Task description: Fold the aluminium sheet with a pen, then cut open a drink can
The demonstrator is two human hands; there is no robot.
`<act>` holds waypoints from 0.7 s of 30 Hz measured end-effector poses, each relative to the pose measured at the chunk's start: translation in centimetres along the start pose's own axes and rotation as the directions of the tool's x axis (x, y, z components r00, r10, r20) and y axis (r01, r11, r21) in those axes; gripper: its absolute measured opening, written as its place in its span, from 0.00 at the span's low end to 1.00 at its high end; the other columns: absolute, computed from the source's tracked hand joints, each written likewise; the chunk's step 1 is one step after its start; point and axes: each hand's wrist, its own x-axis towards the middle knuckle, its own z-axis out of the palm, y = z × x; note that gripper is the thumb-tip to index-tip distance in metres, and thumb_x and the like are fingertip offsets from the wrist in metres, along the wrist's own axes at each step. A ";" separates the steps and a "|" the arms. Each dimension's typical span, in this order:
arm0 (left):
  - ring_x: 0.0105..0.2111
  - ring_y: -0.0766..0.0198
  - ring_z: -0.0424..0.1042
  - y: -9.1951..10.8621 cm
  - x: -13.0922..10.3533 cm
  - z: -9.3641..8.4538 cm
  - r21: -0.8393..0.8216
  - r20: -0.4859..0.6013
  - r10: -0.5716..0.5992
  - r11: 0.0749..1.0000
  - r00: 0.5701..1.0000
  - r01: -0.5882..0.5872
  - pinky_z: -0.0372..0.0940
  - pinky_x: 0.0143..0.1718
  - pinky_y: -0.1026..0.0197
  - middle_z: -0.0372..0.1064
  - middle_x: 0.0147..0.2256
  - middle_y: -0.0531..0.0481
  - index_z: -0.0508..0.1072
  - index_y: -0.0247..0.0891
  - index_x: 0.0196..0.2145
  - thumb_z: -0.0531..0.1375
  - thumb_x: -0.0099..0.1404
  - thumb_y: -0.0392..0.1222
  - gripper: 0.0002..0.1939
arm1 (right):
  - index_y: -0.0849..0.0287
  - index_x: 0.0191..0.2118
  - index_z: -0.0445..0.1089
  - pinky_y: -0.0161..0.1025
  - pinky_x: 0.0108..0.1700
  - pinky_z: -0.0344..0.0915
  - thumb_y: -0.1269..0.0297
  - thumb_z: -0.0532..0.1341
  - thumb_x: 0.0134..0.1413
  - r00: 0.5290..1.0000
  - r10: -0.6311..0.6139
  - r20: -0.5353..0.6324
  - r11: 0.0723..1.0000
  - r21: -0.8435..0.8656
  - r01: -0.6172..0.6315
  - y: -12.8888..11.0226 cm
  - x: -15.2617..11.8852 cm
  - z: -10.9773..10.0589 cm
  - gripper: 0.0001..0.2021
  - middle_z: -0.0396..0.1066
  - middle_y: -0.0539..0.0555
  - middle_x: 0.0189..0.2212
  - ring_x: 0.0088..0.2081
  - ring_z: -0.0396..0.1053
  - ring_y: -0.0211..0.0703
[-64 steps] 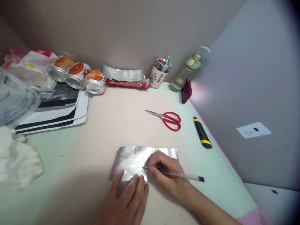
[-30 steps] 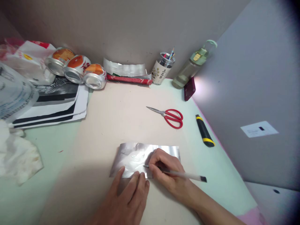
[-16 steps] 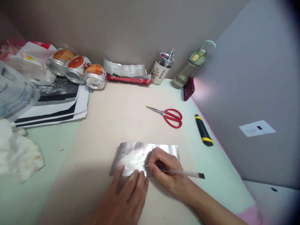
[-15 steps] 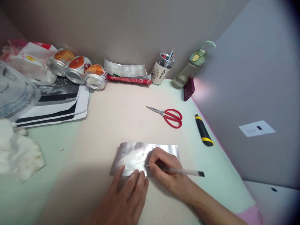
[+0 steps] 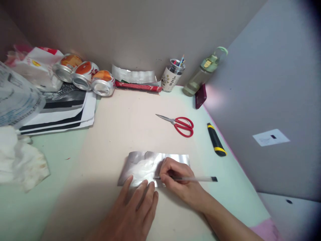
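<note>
A shiny silver metal sheet [image 5: 140, 164] lies flat on the table in front of me, with faint raised marks across its middle. My left hand [image 5: 137, 204] is open, its fingers spread and the tips resting on the sheet's lower edge. In my right hand [image 5: 178, 180] a pen [image 5: 200, 179] is pinched, its clear barrel and black end sticking out to the right. The pen's tip meets the sheet just right of my left fingertips. Part of the sheet's right side is hidden under my right hand.
Red-handled scissors [image 5: 184, 127] and a black-yellow utility knife [image 5: 216, 140] lie beyond my right hand. At the back are several cans [image 5: 102, 83], a cut red can strip [image 5: 140, 86], a pencil cup [image 5: 172, 77], a green bottle [image 5: 200, 77] and a dark red phone [image 5: 201, 96]. Papers [image 5: 57, 113] lie left.
The pen's rear end has tilted up slightly in my right hand, its tip still on the sheet. My left hand stays in place. The whole view has shifted a little.
</note>
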 end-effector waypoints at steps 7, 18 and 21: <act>0.57 0.54 0.70 0.1 0.0 -0.2 0.008 -0.026 -0.008 1.000 1.000 0.008 0.64 0.52 0.46 0.71 0.58 0.43 0.70 0.38 0.59 0.45 0.76 0.47 0.22 | 0.57 0.30 0.66 0.35 0.29 0.56 0.72 0.59 0.61 0.999 -0.036 0.003 0.996 -0.081 0.036 0.4 -0.2 0.3 0.08 0.65 0.48 0.28 0.29 0.60 0.36; 0.58 0.55 0.67 0.1 -0.1 0.1 0.030 -0.023 -0.008 1.000 1.000 0.009 0.61 0.53 0.46 0.71 0.58 0.45 0.67 0.41 0.61 0.46 0.76 0.48 0.23 | 0.57 0.30 0.64 0.35 0.31 0.58 0.71 0.58 0.61 1.000 -0.001 0.017 0.995 -0.105 0.002 0.0 -0.2 0.6 0.08 0.65 0.48 0.29 0.30 0.61 0.37; 0.58 0.55 0.67 0.1 0.1 0.1 0.021 -0.006 -0.017 1.000 1.000 0.017 0.62 0.54 0.46 0.70 0.59 0.45 0.67 0.41 0.62 0.46 0.76 0.49 0.23 | 0.57 0.29 0.64 0.36 0.31 0.57 0.71 0.58 0.61 0.999 -0.014 0.037 0.993 -0.115 0.018 0.0 -0.1 0.5 0.08 0.65 0.48 0.29 0.31 0.61 0.37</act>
